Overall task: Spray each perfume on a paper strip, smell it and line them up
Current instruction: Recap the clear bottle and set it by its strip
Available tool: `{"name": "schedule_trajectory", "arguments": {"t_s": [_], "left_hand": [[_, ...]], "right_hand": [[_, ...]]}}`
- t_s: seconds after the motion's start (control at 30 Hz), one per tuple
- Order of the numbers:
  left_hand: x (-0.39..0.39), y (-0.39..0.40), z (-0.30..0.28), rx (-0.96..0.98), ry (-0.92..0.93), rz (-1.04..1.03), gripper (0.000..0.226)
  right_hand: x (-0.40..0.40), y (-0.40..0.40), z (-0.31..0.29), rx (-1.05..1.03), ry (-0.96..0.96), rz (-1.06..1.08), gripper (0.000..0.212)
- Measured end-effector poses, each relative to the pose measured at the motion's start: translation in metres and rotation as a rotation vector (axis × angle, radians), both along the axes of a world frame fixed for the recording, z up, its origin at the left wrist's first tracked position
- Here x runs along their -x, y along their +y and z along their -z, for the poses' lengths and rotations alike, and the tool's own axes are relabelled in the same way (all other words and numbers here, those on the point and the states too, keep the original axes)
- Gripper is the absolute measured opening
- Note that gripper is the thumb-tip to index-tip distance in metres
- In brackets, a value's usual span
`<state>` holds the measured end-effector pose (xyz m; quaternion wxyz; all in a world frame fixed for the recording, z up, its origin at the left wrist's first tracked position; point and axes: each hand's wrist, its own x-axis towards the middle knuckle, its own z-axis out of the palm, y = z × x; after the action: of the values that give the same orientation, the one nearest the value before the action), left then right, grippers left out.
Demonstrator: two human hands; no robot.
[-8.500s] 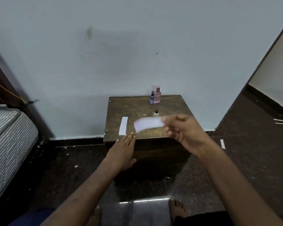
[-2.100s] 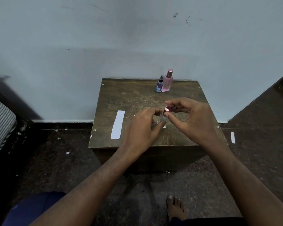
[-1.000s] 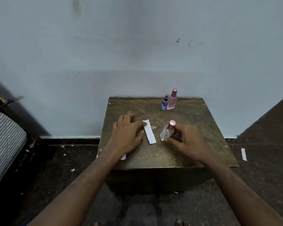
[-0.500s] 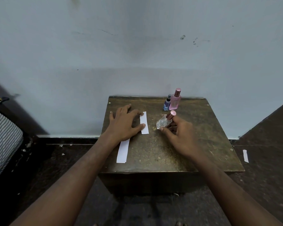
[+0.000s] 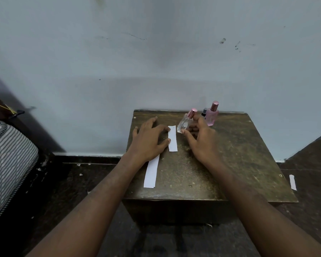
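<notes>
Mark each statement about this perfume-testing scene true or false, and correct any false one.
1. The right hand holds a clear bottle tilted. True.
2. The left hand is lifting a strip off the table. False: it lies flat beside the short strip.
3. The pink bottle stands at the table's back edge. True.
4. Both paper strips are on the floor. False: the short strip and the long strip lie on the table.
</notes>
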<state>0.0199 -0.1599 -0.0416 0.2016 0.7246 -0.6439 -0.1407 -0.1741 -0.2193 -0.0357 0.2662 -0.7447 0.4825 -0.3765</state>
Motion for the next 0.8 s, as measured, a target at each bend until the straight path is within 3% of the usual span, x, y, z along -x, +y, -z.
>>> {"name": "schedule_trajectory", "arguments": {"t_s": [0.8], "left_hand": [[-0.001,-0.01,-0.001,-0.018,-0.104,-0.039,0.053]], "right_hand": [[-0.029,-0.024,0.016,0.038,0.015,-0.011,0.037]]}}
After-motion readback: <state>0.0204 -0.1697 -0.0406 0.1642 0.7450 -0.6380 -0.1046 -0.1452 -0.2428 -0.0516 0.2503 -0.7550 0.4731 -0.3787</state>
